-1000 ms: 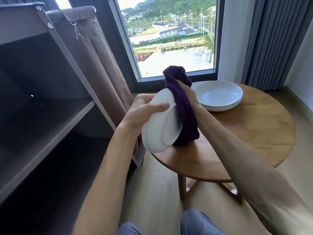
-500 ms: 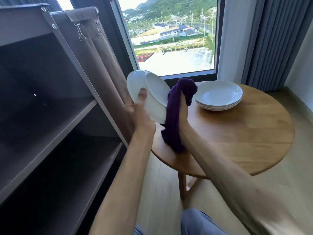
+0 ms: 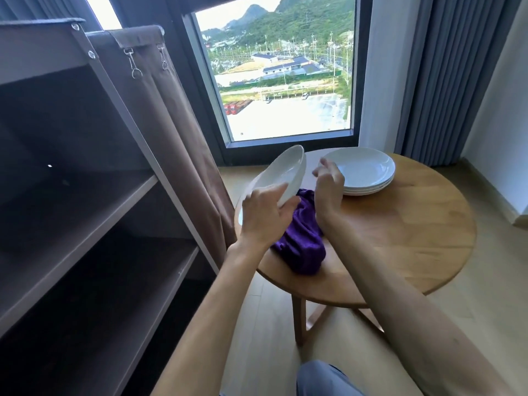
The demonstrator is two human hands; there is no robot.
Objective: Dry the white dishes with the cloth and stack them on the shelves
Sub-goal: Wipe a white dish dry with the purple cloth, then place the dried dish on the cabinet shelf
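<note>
**Dish lifted in the left hand, cloth lying on the table**

The left hand (image 3: 264, 214) grips a white dish (image 3: 281, 174) by its near rim, thumb over the edge — the dish is tilted, far rim higher, held above the left edge of the round wooden table (image 3: 400, 230). The right hand (image 3: 328, 185) hovers just beside the dish with fingers loosely bent and holding nothing. Below both hands the purple cloth (image 3: 303, 247) lies bunched on the tabletop, touching neither hand as far as the view shows. A stack of white dishes (image 3: 363, 170) sits at the far side of the table near the window (image 3: 283, 81). To the left stands a brown fabric shelf unit (image 3: 94, 212) — its shelves lie in shadow.
</note>
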